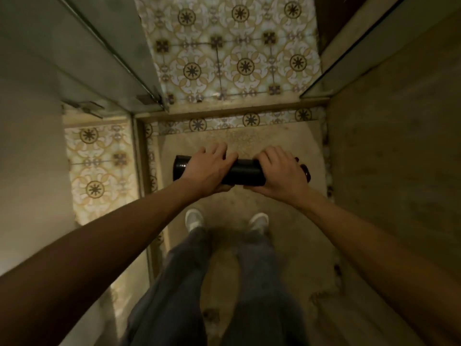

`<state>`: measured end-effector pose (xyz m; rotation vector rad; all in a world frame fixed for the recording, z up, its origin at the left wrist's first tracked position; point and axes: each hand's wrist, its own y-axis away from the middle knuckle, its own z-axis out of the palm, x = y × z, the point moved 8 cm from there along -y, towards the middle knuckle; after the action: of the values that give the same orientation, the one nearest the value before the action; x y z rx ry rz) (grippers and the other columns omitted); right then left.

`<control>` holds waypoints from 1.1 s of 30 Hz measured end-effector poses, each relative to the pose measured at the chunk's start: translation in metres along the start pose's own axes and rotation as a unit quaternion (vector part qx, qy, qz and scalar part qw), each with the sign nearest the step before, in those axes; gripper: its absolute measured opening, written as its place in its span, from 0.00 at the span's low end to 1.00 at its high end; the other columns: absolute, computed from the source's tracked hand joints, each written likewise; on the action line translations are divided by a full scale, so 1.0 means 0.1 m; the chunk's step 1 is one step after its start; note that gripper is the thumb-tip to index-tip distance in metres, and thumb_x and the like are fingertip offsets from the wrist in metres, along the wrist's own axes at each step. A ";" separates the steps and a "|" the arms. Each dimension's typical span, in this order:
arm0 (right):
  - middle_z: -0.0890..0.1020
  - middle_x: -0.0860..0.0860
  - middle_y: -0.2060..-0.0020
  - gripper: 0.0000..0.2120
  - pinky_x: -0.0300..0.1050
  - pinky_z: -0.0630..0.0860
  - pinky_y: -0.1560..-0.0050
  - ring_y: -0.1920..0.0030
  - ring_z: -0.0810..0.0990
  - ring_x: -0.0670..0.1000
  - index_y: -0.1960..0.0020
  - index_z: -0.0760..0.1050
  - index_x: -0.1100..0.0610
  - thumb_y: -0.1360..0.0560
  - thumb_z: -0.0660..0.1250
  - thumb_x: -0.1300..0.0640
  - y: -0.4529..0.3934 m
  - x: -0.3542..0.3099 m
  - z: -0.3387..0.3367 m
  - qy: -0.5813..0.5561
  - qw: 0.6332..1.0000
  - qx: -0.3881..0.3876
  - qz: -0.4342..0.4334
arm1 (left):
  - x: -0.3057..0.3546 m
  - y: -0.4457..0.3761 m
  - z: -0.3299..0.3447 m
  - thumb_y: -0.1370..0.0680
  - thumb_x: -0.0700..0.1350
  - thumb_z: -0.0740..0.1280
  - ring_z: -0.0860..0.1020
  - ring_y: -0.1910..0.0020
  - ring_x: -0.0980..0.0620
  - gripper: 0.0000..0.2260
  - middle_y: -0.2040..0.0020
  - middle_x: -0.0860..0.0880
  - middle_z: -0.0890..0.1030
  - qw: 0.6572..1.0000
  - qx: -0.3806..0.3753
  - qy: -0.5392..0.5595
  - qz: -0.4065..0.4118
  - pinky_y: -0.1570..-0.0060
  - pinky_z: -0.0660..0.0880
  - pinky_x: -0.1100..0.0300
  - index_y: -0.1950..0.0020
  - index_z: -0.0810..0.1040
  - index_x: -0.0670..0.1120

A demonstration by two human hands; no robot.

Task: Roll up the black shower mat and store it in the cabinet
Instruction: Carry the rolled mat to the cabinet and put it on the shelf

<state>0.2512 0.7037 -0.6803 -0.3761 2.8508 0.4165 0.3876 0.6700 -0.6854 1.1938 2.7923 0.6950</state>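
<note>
The black shower mat is rolled into a tight horizontal cylinder and held in the air above the beige shower floor. My left hand wraps over its left part, fingers curled across the top. My right hand grips the right part in the same way. Both ends of the roll stick out past my hands. No cabinet is visible in this view.
A glass shower door stands open at the upper left, and a glass panel at the upper right. Patterned floor tiles lie beyond the raised threshold. My feet in white shoes stand on the shower floor. A wall runs along the right.
</note>
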 end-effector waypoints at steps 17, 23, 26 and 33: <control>0.77 0.55 0.47 0.35 0.54 0.75 0.51 0.49 0.75 0.56 0.40 0.75 0.58 0.33 0.74 0.32 1.43 -0.49 -1.98 0.010 1.000 0.012 -0.008 | 1.12 1.27 -1.81 0.31 0.62 0.71 0.72 0.44 0.43 0.30 0.40 0.42 0.72 0.998 0.059 -0.005 0.002 0.51 0.72 0.48 0.36 0.68 0.48; 0.76 0.53 0.48 0.34 0.52 0.75 0.52 0.50 0.74 0.54 0.40 0.75 0.56 0.33 0.73 0.30 1.35 -0.26 -2.19 0.013 0.999 0.027 -0.030 | 1.18 1.06 -2.07 0.30 0.63 0.71 0.72 0.43 0.45 0.30 0.41 0.45 0.72 0.998 0.056 -0.006 -0.005 0.48 0.73 0.50 0.35 0.68 0.49; 0.76 0.53 0.48 0.35 0.52 0.75 0.52 0.50 0.74 0.54 0.41 0.75 0.55 0.34 0.72 0.30 1.22 -0.12 -2.27 0.016 0.999 0.025 -0.043 | 1.15 0.92 -2.20 0.31 0.64 0.70 0.72 0.44 0.45 0.30 0.42 0.45 0.73 0.998 0.065 -0.012 -0.013 0.50 0.73 0.50 0.36 0.69 0.49; 0.76 0.53 0.48 0.34 0.48 0.71 0.55 0.50 0.74 0.54 0.42 0.75 0.55 0.34 0.70 0.29 0.47 0.17 -2.48 0.034 0.997 0.018 -0.074 | 0.68 0.40 -2.39 0.31 0.64 0.71 0.72 0.45 0.45 0.31 0.42 0.45 0.73 0.996 0.072 0.016 -0.042 0.50 0.73 0.50 0.36 0.69 0.49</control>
<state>0.1744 0.6676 -0.4423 -0.6012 2.8661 0.3302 0.3201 0.6482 -0.4435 1.0875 2.9431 0.5209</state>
